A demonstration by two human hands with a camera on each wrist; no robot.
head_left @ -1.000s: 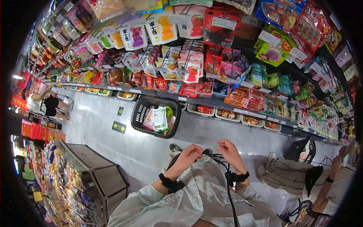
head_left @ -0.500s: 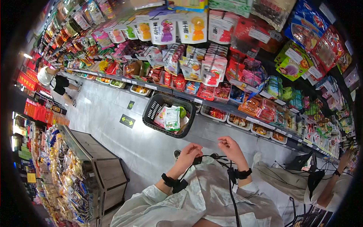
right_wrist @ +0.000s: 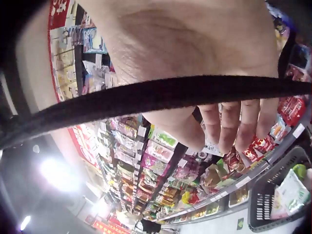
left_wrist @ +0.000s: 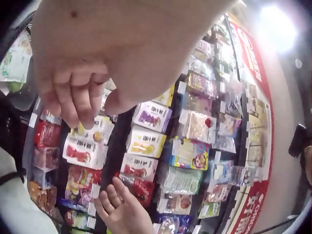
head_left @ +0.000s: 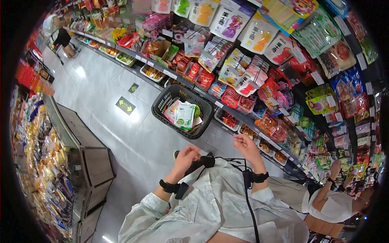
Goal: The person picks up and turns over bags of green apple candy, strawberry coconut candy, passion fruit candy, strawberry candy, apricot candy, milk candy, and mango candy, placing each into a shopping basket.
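Observation:
Both hands are raised in front of the body and hold nothing. The left hand [head_left: 185,162] has loosely bent fingers, and a black strap circles its wrist. Across a gap, the right hand [head_left: 248,150] has its fingers relaxed and slightly bent. Beyond them on the floor stands a black basket [head_left: 159,115] with a green-and-white packet [head_left: 185,116] and other packs inside. In the left wrist view the left hand [left_wrist: 85,63] hangs over the shelf packs, the right hand [left_wrist: 127,214] below it. The right wrist view shows the right hand [right_wrist: 195,53] crossed by a dark strap.
A long shelf [head_left: 174,75] of hanging snack pouches runs along the far side, with trays below. At left stands a display counter [head_left: 97,164] heaped with wrapped goods. Another person [head_left: 330,202] is close on the right; one more [head_left: 60,36] stands far left. Black cables cross the lap.
The head view has turned, so the shelf slants more steeply and the counter appears larger. The left hand has shifted slightly left, away from the right hand. The person at right now reaches toward the shelf.

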